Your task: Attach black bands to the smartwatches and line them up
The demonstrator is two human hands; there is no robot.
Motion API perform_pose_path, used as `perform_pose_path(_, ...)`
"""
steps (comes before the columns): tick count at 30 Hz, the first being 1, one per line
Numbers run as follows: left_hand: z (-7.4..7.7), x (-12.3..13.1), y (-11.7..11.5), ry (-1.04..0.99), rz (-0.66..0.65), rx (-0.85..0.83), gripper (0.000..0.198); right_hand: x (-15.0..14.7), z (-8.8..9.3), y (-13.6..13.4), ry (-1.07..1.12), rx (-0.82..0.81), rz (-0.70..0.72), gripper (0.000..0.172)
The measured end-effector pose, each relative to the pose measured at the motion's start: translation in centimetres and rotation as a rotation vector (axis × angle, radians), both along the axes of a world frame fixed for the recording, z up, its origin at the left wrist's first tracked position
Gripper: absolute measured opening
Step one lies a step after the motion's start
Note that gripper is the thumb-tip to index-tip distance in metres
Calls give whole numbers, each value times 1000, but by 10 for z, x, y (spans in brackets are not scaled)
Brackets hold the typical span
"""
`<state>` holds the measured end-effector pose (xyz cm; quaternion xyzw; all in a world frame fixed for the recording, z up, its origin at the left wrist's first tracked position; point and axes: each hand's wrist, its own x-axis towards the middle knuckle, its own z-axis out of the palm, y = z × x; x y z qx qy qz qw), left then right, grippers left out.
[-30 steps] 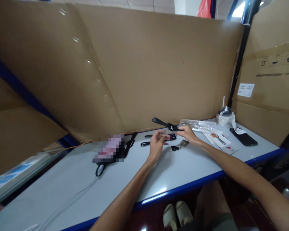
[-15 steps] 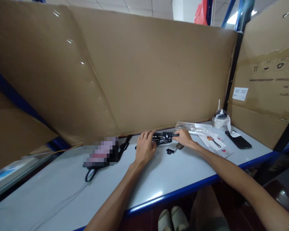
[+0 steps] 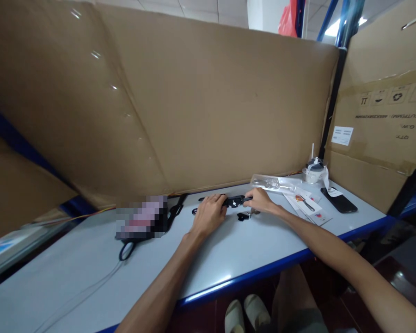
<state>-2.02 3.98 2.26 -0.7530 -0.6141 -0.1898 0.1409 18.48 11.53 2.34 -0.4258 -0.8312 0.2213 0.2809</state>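
A long black tool [image 3: 235, 201] with a small white mark lies low over the tabletop, between my two hands. Its exact kind does not show. My left hand [image 3: 211, 210] is closed over its left part, palm down. At its right end, my right hand [image 3: 260, 200] pinches a narrow black section. Thin black ends stick out past my left fingers, one of them a small ring [image 3: 194, 211]. Just in front of the tool lies a small black piece [image 3: 243, 216] with a metal clip, beside a brown item partly under my right hand.
Clear plastic packaging [image 3: 273, 182], printed cards [image 3: 307, 207], a black phone [image 3: 339, 200] and a lidded cup [image 3: 314, 172] are on the right. A blurred pinkish item [image 3: 145, 216] with a black loop [image 3: 126, 251] sits left. Cardboard [image 3: 211, 101] walls the back of the white table [image 3: 229, 259].
The black parts between my hands, spread apart earlier, now show as one narrow bar. My right hand has shifted slightly left, and the view has turned a little.
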Motion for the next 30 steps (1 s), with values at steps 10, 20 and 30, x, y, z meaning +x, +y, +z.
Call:
perform_pose_path(10,16,-15,-6,12,171,-247,28,1,3,-6,-62,7,108,9)
perform_pose_path(20,6,-49,-1,-33,249,-292,19,8,1,7,-138,201,-37,16)
perform_pose_path(30,-1,-51,2,-60,204,-296,20,13,1,14,-225,190,-134,17)
